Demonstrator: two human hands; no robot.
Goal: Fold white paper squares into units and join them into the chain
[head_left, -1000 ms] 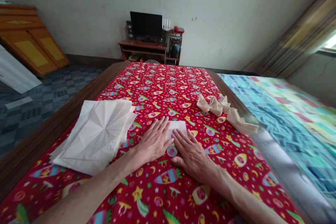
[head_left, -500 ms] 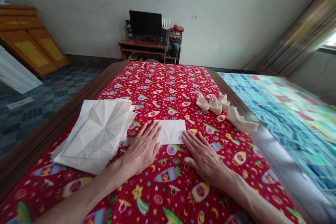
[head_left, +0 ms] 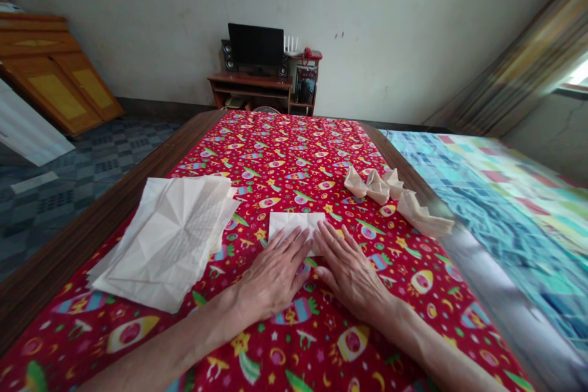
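Observation:
A small folded sheet of white paper (head_left: 294,220) lies flat on the red patterned cloth, its creases faintly showing. My left hand (head_left: 278,266) rests with extended fingers on the paper's near part, covering its lower middle. On the right end of the same paper lie the fingertips of my right hand (head_left: 349,263), palm down and fingers stretched out. The fingertips of both hands are close together. To the left, a stack of creased white paper sheets (head_left: 160,239) lies loosely piled.
Several folded paper pieces (head_left: 377,188) sit at the right, with a nested stack of folded paper (head_left: 422,215) beside them near the table edge (head_left: 404,177). A bed with a blue patterned cover (head_left: 463,196) adjoins the right side. Beyond the table stands a desk with a monitor (head_left: 256,46).
My left hand has slid right, from the paper's left end onto its middle. My right hand has shifted slightly left, onto the paper's right end. The paper stays in place.

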